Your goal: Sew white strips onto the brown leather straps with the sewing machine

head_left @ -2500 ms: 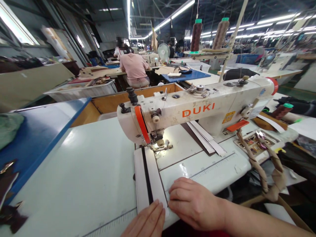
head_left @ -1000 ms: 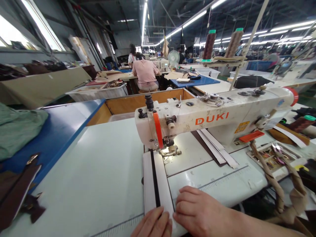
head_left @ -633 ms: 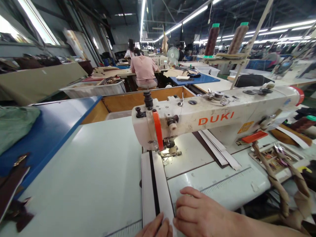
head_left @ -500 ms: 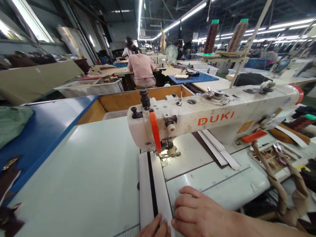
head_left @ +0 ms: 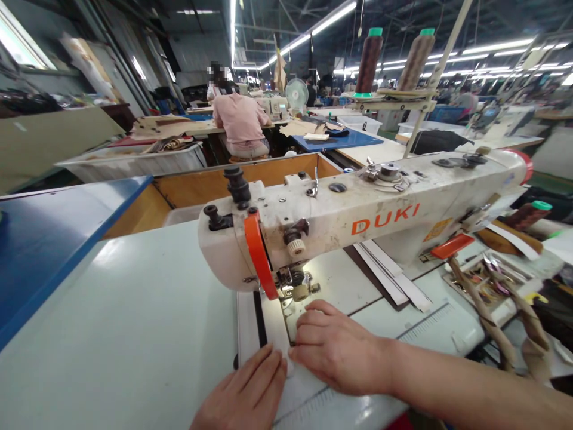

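Observation:
A long white strip (head_left: 274, 325) with a black band (head_left: 260, 319) along it lies lengthwise under the needle end of a DUKI sewing machine (head_left: 329, 206). My left hand (head_left: 248, 388) rests on the strip's near end, fingers stretched out and lying flat. On the strip's right edge is my right hand (head_left: 335, 346), its fingers curled and closed, the tips touching that edge close in front of the presser foot (head_left: 301, 291). The needle itself cannot be made out behind the orange guard (head_left: 259, 257).
More white and brown strips (head_left: 389, 275) lie right of the needle, under the machine arm. A tray of small tools (head_left: 486, 278) stands farther right, beside hanging tan straps (head_left: 505, 322). Thread cones (head_left: 369, 63) rise behind. A blue board (head_left: 67, 233) borders the left; a person in pink (head_left: 242, 119) sits ahead.
Both hands have moved forward, closer to the presser foot, and the strip has fed farther under the machine. The camera view has shifted slightly.

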Action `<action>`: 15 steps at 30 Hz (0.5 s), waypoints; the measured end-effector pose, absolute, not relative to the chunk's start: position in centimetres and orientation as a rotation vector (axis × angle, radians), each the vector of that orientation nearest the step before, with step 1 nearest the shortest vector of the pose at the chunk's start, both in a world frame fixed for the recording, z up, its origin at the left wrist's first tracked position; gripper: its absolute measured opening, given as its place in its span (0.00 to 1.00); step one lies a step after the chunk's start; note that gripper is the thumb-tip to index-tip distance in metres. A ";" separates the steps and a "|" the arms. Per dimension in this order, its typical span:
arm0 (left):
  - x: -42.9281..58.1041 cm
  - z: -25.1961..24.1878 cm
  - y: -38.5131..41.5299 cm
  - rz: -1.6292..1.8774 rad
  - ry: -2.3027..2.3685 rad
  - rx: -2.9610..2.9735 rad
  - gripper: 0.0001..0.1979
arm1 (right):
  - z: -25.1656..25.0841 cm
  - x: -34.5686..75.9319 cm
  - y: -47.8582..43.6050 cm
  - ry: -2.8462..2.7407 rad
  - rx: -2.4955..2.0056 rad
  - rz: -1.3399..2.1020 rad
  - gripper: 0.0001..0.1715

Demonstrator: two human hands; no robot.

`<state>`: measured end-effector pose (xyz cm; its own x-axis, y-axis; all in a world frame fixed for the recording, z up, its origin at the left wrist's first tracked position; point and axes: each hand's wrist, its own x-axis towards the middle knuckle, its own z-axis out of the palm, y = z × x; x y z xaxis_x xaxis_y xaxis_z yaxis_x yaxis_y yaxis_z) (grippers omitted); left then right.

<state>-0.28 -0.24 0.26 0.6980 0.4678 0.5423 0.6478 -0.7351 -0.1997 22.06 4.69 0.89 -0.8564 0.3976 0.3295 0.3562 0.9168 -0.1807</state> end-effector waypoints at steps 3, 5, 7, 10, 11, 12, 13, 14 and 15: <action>-0.3 0.1 1.0 -0.683 -0.871 -2.503 0.22 | 0.8 21.7 5.8 -2.696 -0.589 0.126 0.12; -0.3 0.2 1.9 -0.651 -0.850 -2.488 0.22 | 0.6 21.5 6.4 -2.677 -0.631 0.093 0.11; -0.5 0.3 2.9 -0.602 -0.828 -2.480 0.21 | 0.4 21.2 6.9 -2.646 -0.681 0.077 0.11; -0.9 0.4 4.4 -0.579 -0.795 -2.468 0.19 | 0.4 20.7 7.3 -2.596 -0.763 0.072 0.11; -1.0 0.4 4.9 -0.577 -0.780 -2.467 0.19 | 0.4 20.5 7.4 -2.583 -0.791 0.068 0.10; -1.1 0.4 5.4 -0.574 -0.765 -2.466 0.19 | 0.5 20.4 7.4 -2.571 -0.813 0.063 0.09; -1.2 0.5 5.8 -0.567 -0.744 -2.463 0.19 | 0.5 20.3 7.4 -2.558 -0.829 0.057 0.09; -1.3 0.6 6.2 -0.563 -0.724 -2.454 0.19 | 0.5 20.3 7.4 -2.545 -0.839 0.051 0.09; -1.3 0.7 6.5 -0.557 -0.711 -2.441 0.20 | 0.5 20.2 7.5 -2.532 -0.842 0.045 0.09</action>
